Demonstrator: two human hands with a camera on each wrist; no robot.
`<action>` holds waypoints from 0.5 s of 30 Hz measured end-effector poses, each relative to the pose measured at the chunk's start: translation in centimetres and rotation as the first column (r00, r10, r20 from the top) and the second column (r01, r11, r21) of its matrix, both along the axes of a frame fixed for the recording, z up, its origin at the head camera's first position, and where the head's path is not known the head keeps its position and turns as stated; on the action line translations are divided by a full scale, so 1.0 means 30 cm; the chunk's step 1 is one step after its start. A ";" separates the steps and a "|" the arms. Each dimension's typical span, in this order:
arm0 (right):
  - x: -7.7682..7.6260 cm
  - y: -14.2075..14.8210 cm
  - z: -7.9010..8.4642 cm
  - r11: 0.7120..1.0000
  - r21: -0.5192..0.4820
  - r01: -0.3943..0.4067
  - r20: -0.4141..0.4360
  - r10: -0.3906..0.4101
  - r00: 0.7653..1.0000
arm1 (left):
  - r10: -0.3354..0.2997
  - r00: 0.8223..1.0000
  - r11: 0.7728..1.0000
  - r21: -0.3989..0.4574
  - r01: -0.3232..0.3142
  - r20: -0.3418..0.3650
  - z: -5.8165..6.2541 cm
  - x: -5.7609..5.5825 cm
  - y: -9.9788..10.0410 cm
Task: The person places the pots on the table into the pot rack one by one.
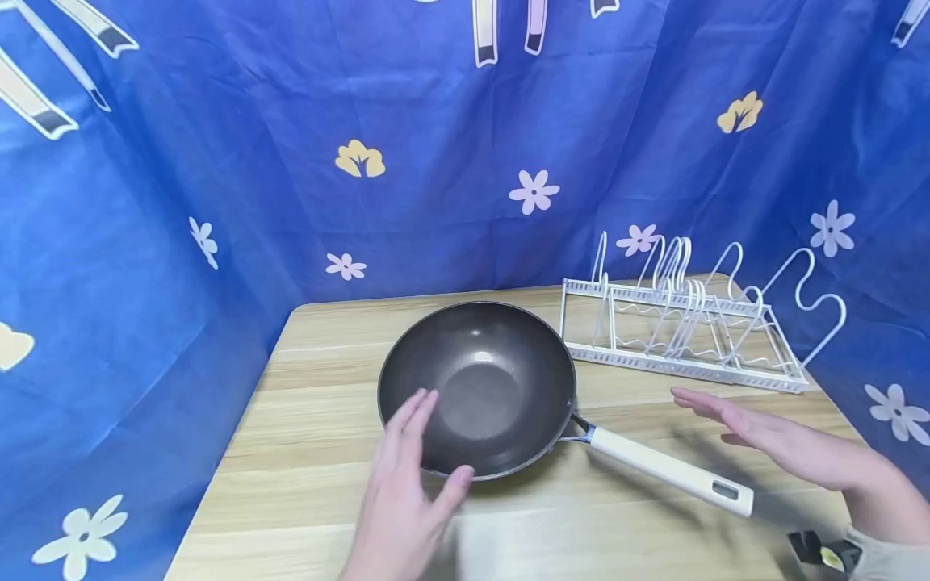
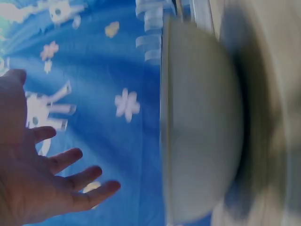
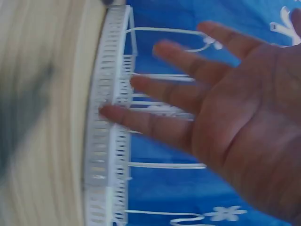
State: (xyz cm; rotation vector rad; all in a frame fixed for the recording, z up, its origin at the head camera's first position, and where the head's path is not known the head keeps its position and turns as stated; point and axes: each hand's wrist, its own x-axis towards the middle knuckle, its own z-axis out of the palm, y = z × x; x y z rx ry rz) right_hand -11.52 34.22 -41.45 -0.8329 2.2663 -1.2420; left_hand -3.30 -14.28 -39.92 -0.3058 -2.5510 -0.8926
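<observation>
A dark wok (image 1: 483, 387) with a white handle (image 1: 672, 470) sits on the wooden table, its handle pointing to the front right. My left hand (image 1: 407, 492) hovers at the wok's near-left rim, fingers extended and nothing in them. In the left wrist view that hand (image 2: 51, 179) shows spread fingers, apart from the pale outer side of the wok (image 2: 202, 122). Above the table, to the right of the handle, my right hand (image 1: 792, 444) is held with straight fingers. The right wrist view shows its bare palm (image 3: 244, 108) in front of the rack (image 3: 106, 141).
A white wire pan rack (image 1: 683, 367) with upright loops stands at the table's back right. Blue patterned cloth (image 1: 436, 218) hangs behind the table and along both sides. The wooden tabletop (image 1: 291, 476) extends left of the wok.
</observation>
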 end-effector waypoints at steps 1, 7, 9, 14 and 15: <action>-0.021 0.006 -0.001 0.998 -0.051 -0.048 0.066 0.051 0.997 | -0.028 0.999 0.999 0.032 0.027 0.018 -0.002 0.006 0.023; -0.137 0.003 -0.027 0.904 -0.398 -0.158 0.387 0.321 0.864 | -0.272 0.925 0.928 0.326 0.180 0.264 -0.016 0.029 0.169; -0.168 -0.011 -0.042 0.867 -0.471 -0.166 0.417 0.384 0.824 | -0.382 0.864 0.864 0.459 0.206 0.330 -0.025 0.030 0.216; -0.216 -0.062 -0.080 0.832 -0.517 -0.200 0.417 0.449 0.790 | -0.601 0.689 0.711 0.665 0.229 0.405 -0.064 0.028 0.316; -0.222 -0.072 -0.086 0.836 -0.510 -0.204 0.420 0.449 0.789 | -0.629 0.656 0.693 0.682 0.231 0.416 -0.073 0.027 0.334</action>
